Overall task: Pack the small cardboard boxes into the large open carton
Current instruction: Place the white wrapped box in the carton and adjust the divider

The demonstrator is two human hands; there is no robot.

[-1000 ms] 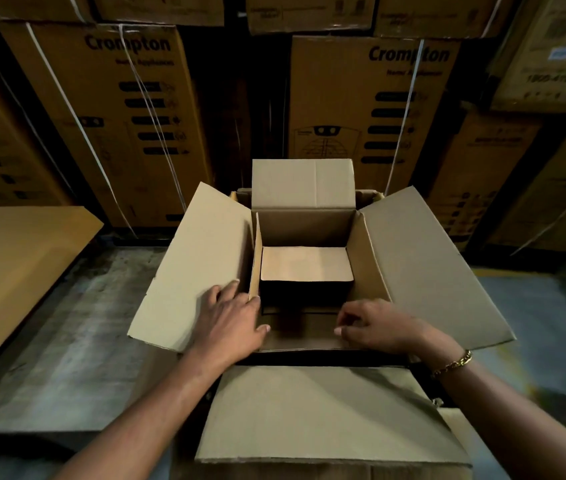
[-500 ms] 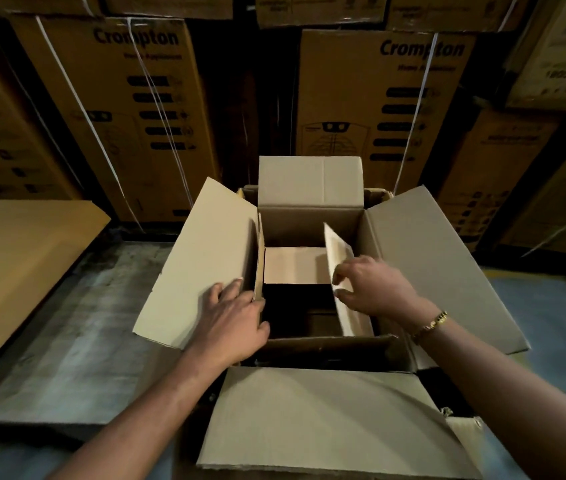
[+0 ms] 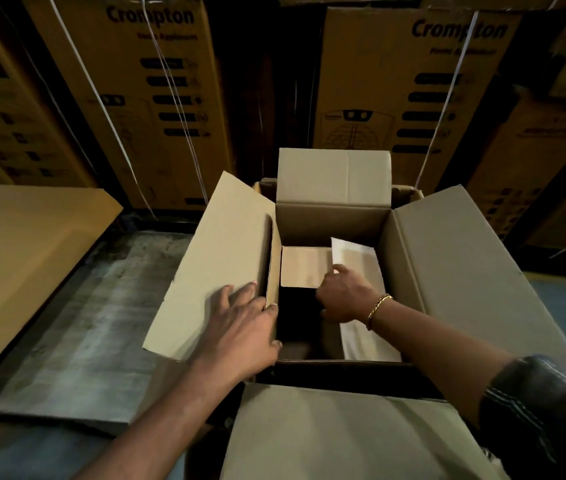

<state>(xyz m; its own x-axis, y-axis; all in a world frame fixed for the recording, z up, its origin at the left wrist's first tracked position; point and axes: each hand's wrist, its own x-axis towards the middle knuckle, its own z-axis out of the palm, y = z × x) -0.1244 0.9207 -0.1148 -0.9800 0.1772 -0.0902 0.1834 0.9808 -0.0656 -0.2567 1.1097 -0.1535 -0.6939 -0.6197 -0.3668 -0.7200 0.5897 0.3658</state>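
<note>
Strapped Crompton cartons stack behind the large open carton, one small box inside at 12 o'clock. The left grip stays released, flat on the 9 o'clock flap; the right grip, grasping a pale cardboard sheet, has sunk deeper, tilting it toward 3 o'clock.

1. The carton under both hands is seen to be plain brown cardboard, matt and smooth, creased at the folds.
2. The small box just ahead of the right hand is of the same matt cardboard.
3. The sheet gripped by the right hand is paler matt card.
4. A bracelet of shiny gold-coloured metal links is worn at the right wrist.
5. The sleeve behind that wrist is dark cloth with a faint sheen.
6. The floor left of the left hand is rough, scuffed and dull.
7. The stacked boxes beyond both hands are printed matt cardboard.
</note>
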